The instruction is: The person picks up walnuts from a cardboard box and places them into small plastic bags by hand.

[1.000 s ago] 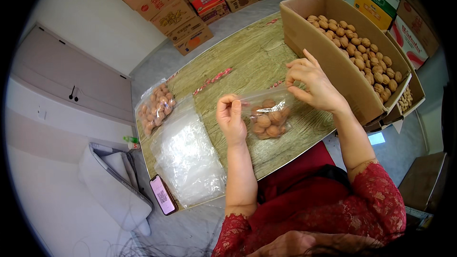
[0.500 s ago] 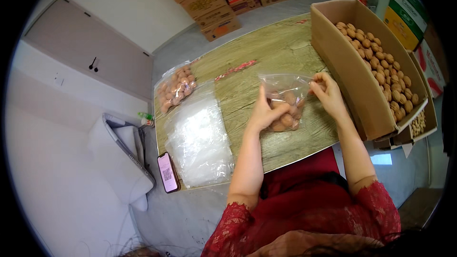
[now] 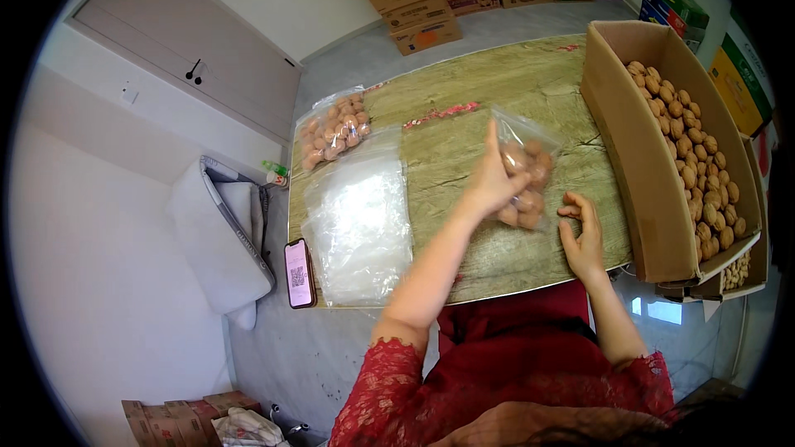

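A clear plastic bag of walnuts [image 3: 527, 204] is tilted over the right half of the table, with my left hand [image 3: 497, 180] closed on its left side. My right hand [image 3: 586, 236] is off the bag, just to its lower right, fingers curved and apart with nothing in them. Another filled bag of walnuts [image 3: 334, 130] lies at the far left of the table. Nearer me is a stack of flat clear plastic bags [image 3: 360, 232]. To the right stands a tall open cardboard box [image 3: 617, 108] holding many loose walnuts [image 3: 694, 145].
A phone [image 3: 299, 275] lies at the table's near left corner. Beyond the walnut box, a lower carton holds small pale nuts [image 3: 736, 270]. Stacked cartons [image 3: 414, 4] line the far wall. A grey-white padded item [image 3: 224, 232] and a green-topped bottle [image 3: 274, 169] are left of the table.
My right hand has let go of the bag's top edge and moved down and away. My left hand has tilted the bag to the right. The whole view has shifted.
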Motion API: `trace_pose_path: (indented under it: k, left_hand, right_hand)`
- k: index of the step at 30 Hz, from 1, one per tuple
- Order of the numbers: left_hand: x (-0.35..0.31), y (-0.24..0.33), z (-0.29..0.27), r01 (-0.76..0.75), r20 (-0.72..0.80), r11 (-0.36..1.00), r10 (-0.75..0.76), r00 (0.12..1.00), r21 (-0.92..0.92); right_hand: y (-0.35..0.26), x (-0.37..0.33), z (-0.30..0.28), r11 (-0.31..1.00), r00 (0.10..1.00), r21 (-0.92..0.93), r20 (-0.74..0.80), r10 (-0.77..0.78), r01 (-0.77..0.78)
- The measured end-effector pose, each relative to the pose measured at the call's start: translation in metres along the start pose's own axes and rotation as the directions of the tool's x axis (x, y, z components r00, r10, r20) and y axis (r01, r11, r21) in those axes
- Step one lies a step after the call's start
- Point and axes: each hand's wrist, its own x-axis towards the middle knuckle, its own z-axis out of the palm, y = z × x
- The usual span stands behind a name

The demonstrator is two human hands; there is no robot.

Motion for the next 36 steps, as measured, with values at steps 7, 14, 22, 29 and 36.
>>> trace_pose_path:
  k: [7, 14, 22, 29, 36]
  left_hand:
    - [0.064, -0.028, -0.132, 0.153, -0.232, 0.969, -0.197, 0.953, -0.194]
    - [0.107, -0.103, -0.21, 0.198, -0.506, 0.98, -0.183, 0.843, -0.023]
    - [0.081, -0.179, -0.226, 0.197, -0.533, 0.801, 0.174, 0.828, 0.566]
    - [0.013, -0.139, -0.238, 0.568, -0.438, 0.679, -0.382, 0.814, 0.465]
    - [-0.026, -0.217, -0.247, 0.611, -0.273, 0.533, -0.581, 0.767, 0.585]
  right_hand:
    - [-0.004, 0.005, 0.001, 0.999, 1.0, 0.035, 0.0, -0.009, 0.009]
    - [-0.007, 0.008, 0.001, 0.998, 0.998, 0.027, 0.026, -0.057, 0.056]
    - [-0.01, 0.009, 0.001, 0.998, 0.997, 0.002, 0.05, -0.066, 0.066]
    - [-0.009, 0.01, -0.004, 0.993, 0.993, -0.052, 0.058, -0.102, 0.105]
    - [-0.009, 0.007, -0.004, 0.994, 0.993, -0.047, 0.075, -0.091, 0.095]
